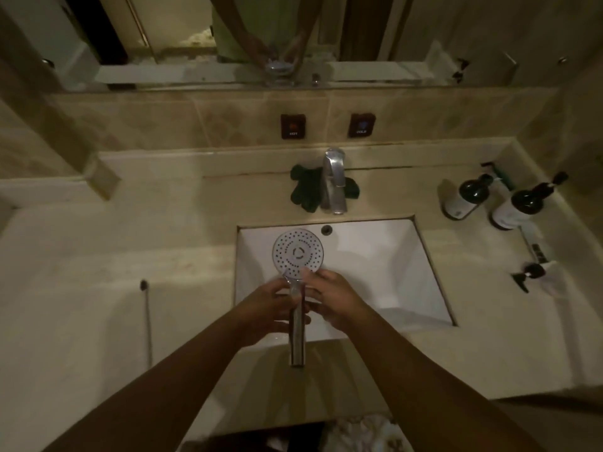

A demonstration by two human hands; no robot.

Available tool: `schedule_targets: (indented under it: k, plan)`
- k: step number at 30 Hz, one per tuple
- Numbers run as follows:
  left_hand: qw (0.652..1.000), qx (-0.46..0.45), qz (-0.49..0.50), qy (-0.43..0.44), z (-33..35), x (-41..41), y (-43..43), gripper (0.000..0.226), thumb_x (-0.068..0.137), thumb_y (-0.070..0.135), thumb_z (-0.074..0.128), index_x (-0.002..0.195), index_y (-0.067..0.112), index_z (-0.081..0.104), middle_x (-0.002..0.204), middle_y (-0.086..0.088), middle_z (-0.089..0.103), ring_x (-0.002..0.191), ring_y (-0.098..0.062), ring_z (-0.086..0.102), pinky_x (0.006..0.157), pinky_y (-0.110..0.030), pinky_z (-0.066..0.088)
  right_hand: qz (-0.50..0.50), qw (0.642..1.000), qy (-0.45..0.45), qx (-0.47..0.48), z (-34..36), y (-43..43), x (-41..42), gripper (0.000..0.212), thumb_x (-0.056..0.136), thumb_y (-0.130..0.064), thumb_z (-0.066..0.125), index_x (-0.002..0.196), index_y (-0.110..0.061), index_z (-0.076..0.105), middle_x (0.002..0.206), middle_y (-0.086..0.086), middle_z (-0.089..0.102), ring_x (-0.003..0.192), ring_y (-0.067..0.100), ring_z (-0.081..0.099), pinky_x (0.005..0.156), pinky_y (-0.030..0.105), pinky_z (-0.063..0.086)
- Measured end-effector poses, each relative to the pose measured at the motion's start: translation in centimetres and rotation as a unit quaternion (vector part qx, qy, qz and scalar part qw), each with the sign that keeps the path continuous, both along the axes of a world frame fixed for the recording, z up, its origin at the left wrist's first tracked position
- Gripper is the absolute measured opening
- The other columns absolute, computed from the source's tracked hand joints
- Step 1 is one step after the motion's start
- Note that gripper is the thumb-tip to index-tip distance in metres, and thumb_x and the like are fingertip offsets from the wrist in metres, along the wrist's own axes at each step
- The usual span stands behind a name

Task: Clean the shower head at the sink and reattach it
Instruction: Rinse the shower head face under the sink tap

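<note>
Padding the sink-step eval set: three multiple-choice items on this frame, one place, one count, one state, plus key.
1. The dark green cloth lies: A in the basin; B on the counter at the tap; C on the mirror ledge.
2. Upright dark pump bottles at right: A one; B two; C four.
3. The shower head is: A held in both hands, nozzles up; B face down in the basin; C hung on the tap.
Key: B, it flanks the tap; B, two stand; A, left hand and right hand hold it.
</note>
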State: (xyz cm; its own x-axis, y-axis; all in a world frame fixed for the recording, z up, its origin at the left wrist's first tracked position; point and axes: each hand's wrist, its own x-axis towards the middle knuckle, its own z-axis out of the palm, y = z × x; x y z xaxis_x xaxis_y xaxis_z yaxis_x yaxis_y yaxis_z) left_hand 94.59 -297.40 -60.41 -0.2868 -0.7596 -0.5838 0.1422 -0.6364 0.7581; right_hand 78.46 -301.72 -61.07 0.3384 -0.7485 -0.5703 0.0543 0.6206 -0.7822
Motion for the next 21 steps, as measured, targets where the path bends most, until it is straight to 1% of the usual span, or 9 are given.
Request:
schedule_targets:
  k: [1,3,4,5,7,8,13,17,21]
  plan:
    - [1.000,0.001,0.003,-0.003,0.1,-0.4,-0.4,0.037,0.088,0.024,0.070,0.124,0.019,0.059,0.110,-0.019,0.070,0.098,-0.036,0.072,0.078,-0.042,0.059,0.004,1.000,0.001,0.000,0.1,-0.3,-0.3,0.032,0.098,-0.033,0.056,0.124,-0.014,0.063,0.112,0.004,0.074,0.103,0.022,0.071,0.084,0.042,0.059]
    - [1.000,0.003,0.011,0.003,0.0,-1.0,-1.1,0.036,0.090,0.020,0.067,0.125,0.017,0.057,0.109,-0.019,0.071,0.097,-0.036,0.072,0.078,-0.042,0.059,0.010,1.000,0.012,0.002,0.2,-1.0,-0.7,0.032,0.098,-0.036,0.056,0.122,-0.017,0.063,0.109,0.003,0.075,0.096,0.020,0.073,0.065,0.030,0.059]
    - [1.000,0.003,0.014,0.010,0.0,-1.1,-1.5,0.034,0.091,0.019,0.066,0.124,0.017,0.058,0.108,-0.018,0.072,0.096,-0.035,0.072,0.077,-0.042,0.059,0.010,1.000,0.015,0.002,0.2,-1.4,-0.8,0.032,0.098,-0.035,0.056,0.122,-0.016,0.063,0.109,0.004,0.075,0.096,0.020,0.073,0.065,0.030,0.059]
    - [1.000,0.002,0.016,0.018,0.0,-1.1,-1.8,0.033,0.090,0.018,0.066,0.123,0.018,0.059,0.106,-0.016,0.073,0.095,-0.034,0.072,0.077,-0.041,0.059,0.007,1.000,0.016,0.000,0.3,-1.7,-0.9,0.032,0.098,-0.034,0.056,0.123,-0.015,0.063,0.109,0.004,0.075,0.098,0.021,0.072,0.072,0.035,0.060]
    - [1.000,-0.003,0.013,0.029,-0.2,-1.1,-2.5,0.033,0.087,0.019,0.068,0.120,0.019,0.062,0.103,-0.013,0.074,0.094,-0.032,0.073,0.076,-0.039,0.058,0.001,1.000,0.026,-0.003,0.4,-2.5,-0.9,0.032,0.098,-0.032,0.056,0.123,-0.013,0.063,0.109,0.005,0.075,0.102,0.023,0.071,0.089,0.045,0.057]
    - [0.999,-0.006,0.010,0.032,-0.5,-1.1,-2.7,0.033,0.086,0.019,0.068,0.119,0.019,0.063,0.103,-0.013,0.074,0.094,-0.032,0.073,0.076,-0.038,0.058,0.003,0.999,0.034,-0.003,0.4,-2.8,-0.9,0.032,0.098,-0.031,0.056,0.122,-0.012,0.063,0.109,0.006,0.075,0.102,0.024,0.071,0.092,0.047,0.056]
    - [0.999,-0.003,0.001,0.045,-1.7,-1.3,-3.9,0.028,0.089,0.021,0.065,0.117,0.021,0.064,0.105,-0.012,0.074,0.096,-0.031,0.073,0.073,-0.035,0.058,-0.007,0.999,0.051,0.017,-0.2,-4.0,-1.2,0.033,0.097,-0.029,0.059,0.121,-0.008,0.064,0.110,0.012,0.074,0.105,0.031,0.069,0.095,0.052,0.053]
    - [0.999,0.020,0.011,0.038,-2.6,-1.8,-4.4,0.031,0.089,0.020,0.065,0.120,0.022,0.061,0.105,-0.012,0.074,0.096,-0.032,0.073,0.074,-0.038,0.058,0.006,0.999,0.038,0.023,-1.1,-4.6,-1.9,0.033,0.096,-0.030,0.060,0.121,-0.009,0.064,0.110,0.012,0.074,0.105,0.031,0.069,0.089,0.046,0.056]
    - [0.999,0.035,0.016,0.016,-3.3,-2.7,-5.0,0.032,0.091,0.019,0.064,0.123,0.023,0.059,0.106,-0.013,0.074,0.098,-0.032,0.073,0.077,-0.040,0.059,0.030,0.998,0.023,0.044,-2.4,-5.9,-2.7,0.034,0.096,-0.029,0.060,0.122,-0.007,0.064,0.111,0.014,0.073,0.105,0.032,0.069,0.087,0.044,0.057]
